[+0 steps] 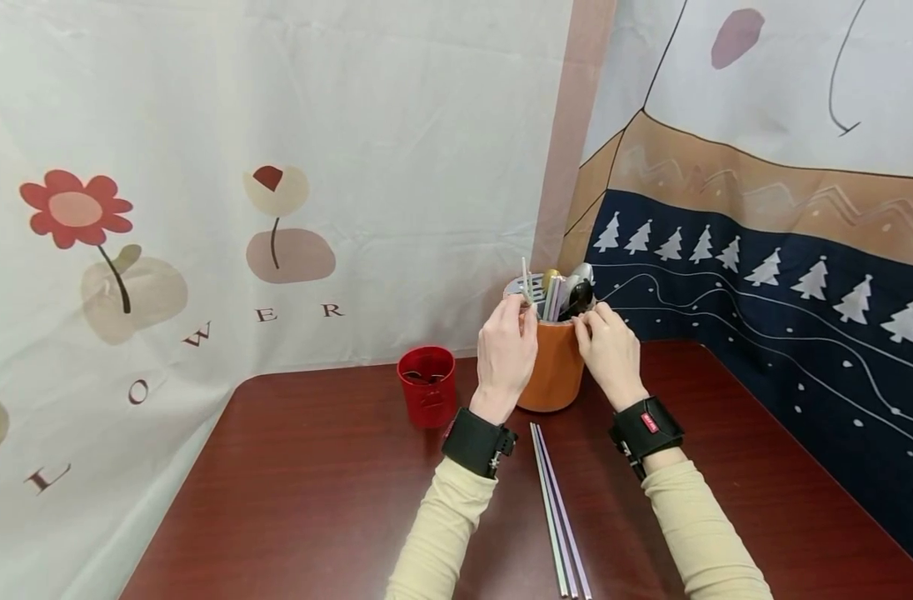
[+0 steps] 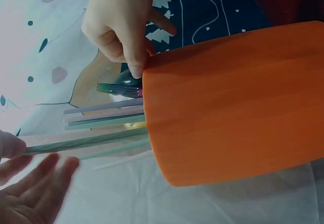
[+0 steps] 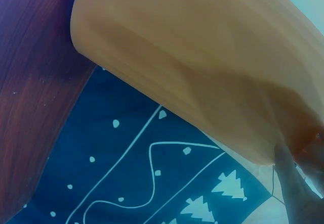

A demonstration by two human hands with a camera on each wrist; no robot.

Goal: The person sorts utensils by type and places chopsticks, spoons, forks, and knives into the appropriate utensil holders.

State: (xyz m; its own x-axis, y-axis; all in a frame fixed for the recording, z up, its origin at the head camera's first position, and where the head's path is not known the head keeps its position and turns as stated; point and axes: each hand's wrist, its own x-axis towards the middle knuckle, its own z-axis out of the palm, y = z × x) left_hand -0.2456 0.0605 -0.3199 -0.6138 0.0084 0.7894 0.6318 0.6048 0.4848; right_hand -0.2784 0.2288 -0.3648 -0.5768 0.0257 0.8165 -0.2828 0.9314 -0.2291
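An orange utensil holder (image 1: 552, 371) stands at the back of the table, with chopsticks (image 1: 552, 298), a dark spoon (image 1: 579, 296) and other cutlery poking out of its top. At its left side, my left hand (image 1: 507, 354) pinches a green chopstick (image 2: 86, 143) by its upper end, the lower part hidden inside the holder. My right hand (image 1: 612, 354) holds the holder's rim on the right, thumb and fingers at the edge. A multicoloured fork (image 2: 119, 89) shows close to the right hand in the left wrist view.
A red cup (image 1: 428, 392) with dark items inside stands left of the holder. Several pastel chopsticks (image 1: 557, 517) lie on the dark red table (image 1: 314, 492) between my forearms. Printed cloths hang behind and to the right, close to the holder.
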